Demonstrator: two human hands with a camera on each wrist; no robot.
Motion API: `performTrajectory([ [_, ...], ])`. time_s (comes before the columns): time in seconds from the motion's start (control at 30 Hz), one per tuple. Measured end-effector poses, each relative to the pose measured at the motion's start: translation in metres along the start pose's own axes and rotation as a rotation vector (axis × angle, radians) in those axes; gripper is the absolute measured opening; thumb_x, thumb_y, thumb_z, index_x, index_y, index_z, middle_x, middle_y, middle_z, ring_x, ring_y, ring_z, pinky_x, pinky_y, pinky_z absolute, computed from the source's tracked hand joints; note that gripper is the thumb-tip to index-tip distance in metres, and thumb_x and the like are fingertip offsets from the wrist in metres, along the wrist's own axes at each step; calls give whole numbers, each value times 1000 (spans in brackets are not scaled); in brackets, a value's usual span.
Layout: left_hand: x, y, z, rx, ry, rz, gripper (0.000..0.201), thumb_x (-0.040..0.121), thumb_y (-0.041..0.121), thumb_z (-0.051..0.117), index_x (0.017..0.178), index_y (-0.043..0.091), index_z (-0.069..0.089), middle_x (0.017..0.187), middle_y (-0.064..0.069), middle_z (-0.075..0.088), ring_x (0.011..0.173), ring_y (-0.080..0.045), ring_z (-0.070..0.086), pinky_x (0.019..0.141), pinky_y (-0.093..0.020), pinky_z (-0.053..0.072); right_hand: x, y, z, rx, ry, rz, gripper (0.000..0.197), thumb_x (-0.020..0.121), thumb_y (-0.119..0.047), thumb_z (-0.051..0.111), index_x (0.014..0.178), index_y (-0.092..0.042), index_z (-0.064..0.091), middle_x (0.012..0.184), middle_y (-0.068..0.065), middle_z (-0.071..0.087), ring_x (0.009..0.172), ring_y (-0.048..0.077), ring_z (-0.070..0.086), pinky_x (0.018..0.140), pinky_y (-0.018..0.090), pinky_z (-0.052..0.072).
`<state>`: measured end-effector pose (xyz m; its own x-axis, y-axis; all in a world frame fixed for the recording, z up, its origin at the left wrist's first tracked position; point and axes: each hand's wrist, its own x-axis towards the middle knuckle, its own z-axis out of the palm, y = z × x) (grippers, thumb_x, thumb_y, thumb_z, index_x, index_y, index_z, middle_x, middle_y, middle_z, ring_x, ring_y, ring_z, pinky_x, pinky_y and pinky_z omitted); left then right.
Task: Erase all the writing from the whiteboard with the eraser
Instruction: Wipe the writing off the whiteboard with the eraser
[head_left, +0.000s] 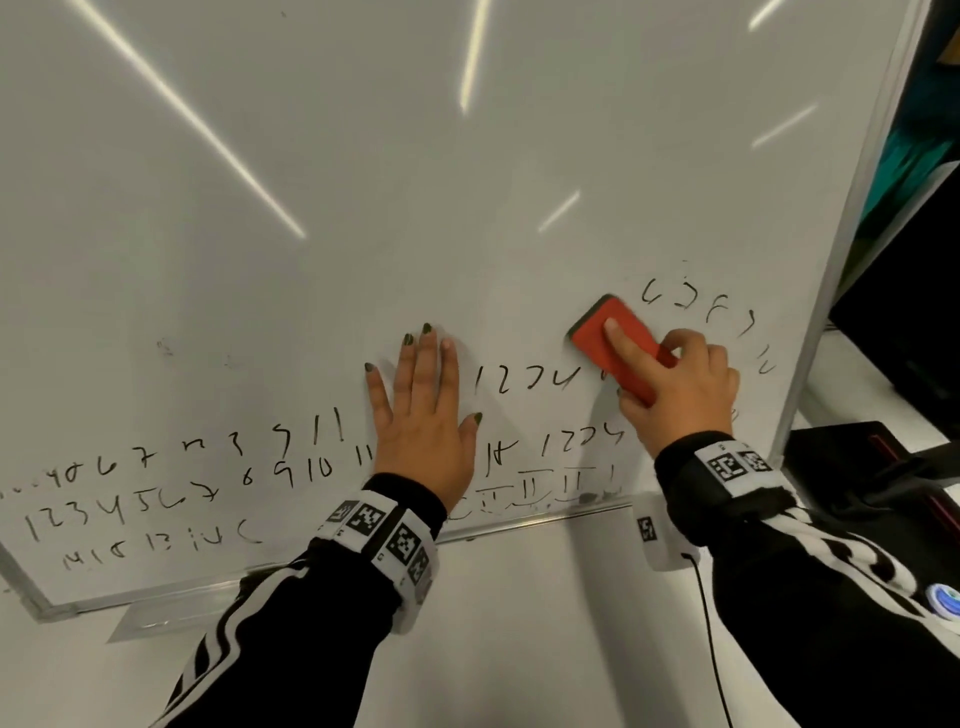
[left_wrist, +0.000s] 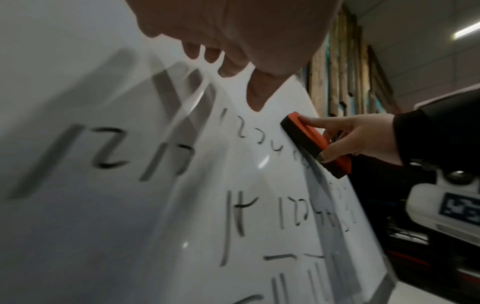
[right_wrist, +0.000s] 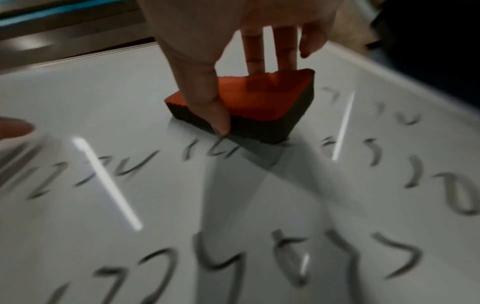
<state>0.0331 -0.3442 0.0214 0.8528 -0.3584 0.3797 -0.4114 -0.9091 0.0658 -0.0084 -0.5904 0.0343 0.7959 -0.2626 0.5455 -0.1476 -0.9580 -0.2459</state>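
1. Sleeves, black with white stripes, lower frame of the head view; each wrist carries a band (head_left: 382, 530) of printed square markers.
2. Left hand (head_left: 423, 410): flat on the whiteboard (head_left: 363, 182), fingers (head_left: 427, 353) straight and slightly spread, holding nothing; centre of frame.
3. Right hand (head_left: 680, 392): grips the eraser (head_left: 618, 338), index finger laid along its red back, thumb on the lower edge, remaining fingers curled on the far edge.
4. Eraser: red top, dark felt face pressed to the board, tilted diagonally, right of centre.
5. Writing (head_left: 171, 499): black numerals in rows across the lower board, more to the eraser's right; upper board is bare.
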Motion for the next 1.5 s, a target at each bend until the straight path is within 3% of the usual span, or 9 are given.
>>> performTrajectory([
  [0.33,28,48,11,-58,-25,158,64,90,43,17,147,19,-1,156,-7,-1,143,-22,-6,114,-53,1,-11,86,-20,-122,-184,340,74,78,-35,68,137,-54,29,118,8,41,102,30,39,91,46,33],
  [0.67,29,47,15,-18,-7,150,67,91,41,25,149,11,10,156,-7,2,143,-24,2,114,-54,9,31,31,-22,-57,-73,9,75,75,-25,70,137,-49,35,115,13,46,95,34,43,81,45,34],
  [0.87,29,44,18,-7,-1,161,67,91,40,27,149,13,6,156,-6,-2,144,-23,-1,114,-53,5,6,87,-17,-50,-135,333,74,81,-33,65,139,-53,24,126,10,39,110,32,39,96,50,32],
  [0.97,29,43,18,-5,1,162,67,92,40,27,149,13,6,156,-6,-1,144,-23,0,113,-52,4,3,87,-14,-47,-153,391,75,83,-33,64,141,-52,20,126,11,39,111,33,38,98,51,32],
  [1.03,29,45,18,-8,3,155,67,91,40,26,149,12,7,156,-6,0,144,-23,1,114,-53,5,9,71,-14,-21,-118,335,74,82,-32,65,141,-50,24,124,12,41,108,34,40,95,50,34],
  [1.17,29,45,17,-2,11,154,67,90,39,28,149,11,10,156,-7,2,144,-24,3,114,-53,6,20,25,-8,-9,-77,23,78,74,-24,71,137,-47,33,113,13,47,93,34,45,80,44,34],
  [1.23,29,45,18,2,14,159,68,90,38,30,149,11,9,156,-7,1,144,-24,2,114,-52,4,20,23,-6,-24,-64,-3,79,73,-22,71,136,-49,31,113,12,47,93,33,44,80,44,34],
  [1.4,29,42,18,18,13,167,68,91,38,29,149,12,7,156,-7,0,144,-23,1,113,-51,4,9,65,-8,74,-51,371,76,80,-34,66,139,-54,24,118,9,40,104,30,42,96,48,35],
  [1.5,29,43,18,23,7,162,68,91,39,29,149,12,6,156,-7,0,144,-23,0,114,-51,3,5,55,-7,144,-80,453,78,82,-36,64,140,-55,16,117,5,37,99,29,44,98,45,37],
])
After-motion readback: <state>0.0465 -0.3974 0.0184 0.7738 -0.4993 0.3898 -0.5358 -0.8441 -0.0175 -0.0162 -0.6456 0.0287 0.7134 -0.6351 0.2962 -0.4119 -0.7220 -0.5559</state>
